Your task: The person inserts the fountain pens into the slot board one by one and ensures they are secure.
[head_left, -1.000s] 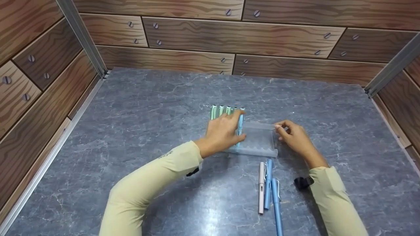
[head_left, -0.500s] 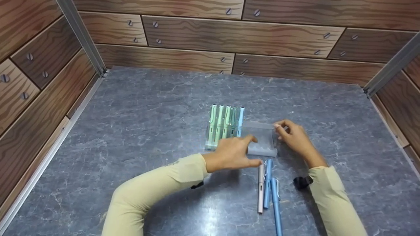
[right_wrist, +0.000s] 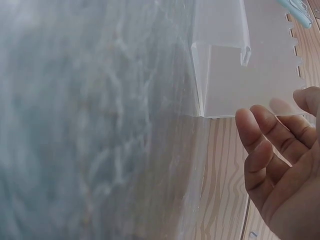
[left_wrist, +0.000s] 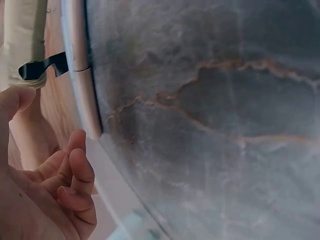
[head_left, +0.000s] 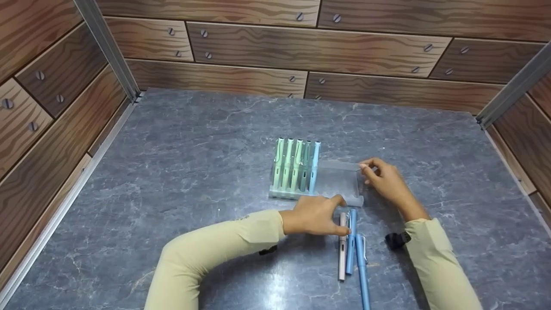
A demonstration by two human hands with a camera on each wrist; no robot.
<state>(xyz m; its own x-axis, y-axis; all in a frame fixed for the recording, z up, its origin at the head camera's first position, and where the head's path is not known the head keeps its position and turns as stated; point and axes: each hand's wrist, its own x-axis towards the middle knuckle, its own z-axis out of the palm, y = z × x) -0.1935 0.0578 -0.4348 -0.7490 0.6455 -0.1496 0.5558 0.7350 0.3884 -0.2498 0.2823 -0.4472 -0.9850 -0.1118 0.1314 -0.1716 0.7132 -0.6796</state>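
Observation:
My right hand (head_left: 389, 181) pinches the right edge of a clear plastic pen rack (head_left: 338, 178). The right wrist view shows the thumb and fingers at the border of the rack (right_wrist: 267, 80). Several pale green pens (head_left: 287, 165), a dark green pen (head_left: 304, 172) and a light blue pen (head_left: 315, 163) stand side by side in notches on its left half. Over the rack's front edge reaches my left hand (head_left: 316, 215), thumb and forefinger spread around the top end of a silvery pink pen (head_left: 342, 262). Its fingers (left_wrist: 80, 170) hold nothing in the left wrist view.
Beside the pink pen lie a blue pen (head_left: 351, 258) and another blue pen (head_left: 363, 280) closer to me. The grey marbled table (head_left: 206, 129) is bordered by wood-patterned walls (head_left: 258, 47) with metal posts at the corners.
My left hand has left the light blue pen in the rack and moved toward me and right, to the loose pens. The right hand keeps its place at the rack's edge.

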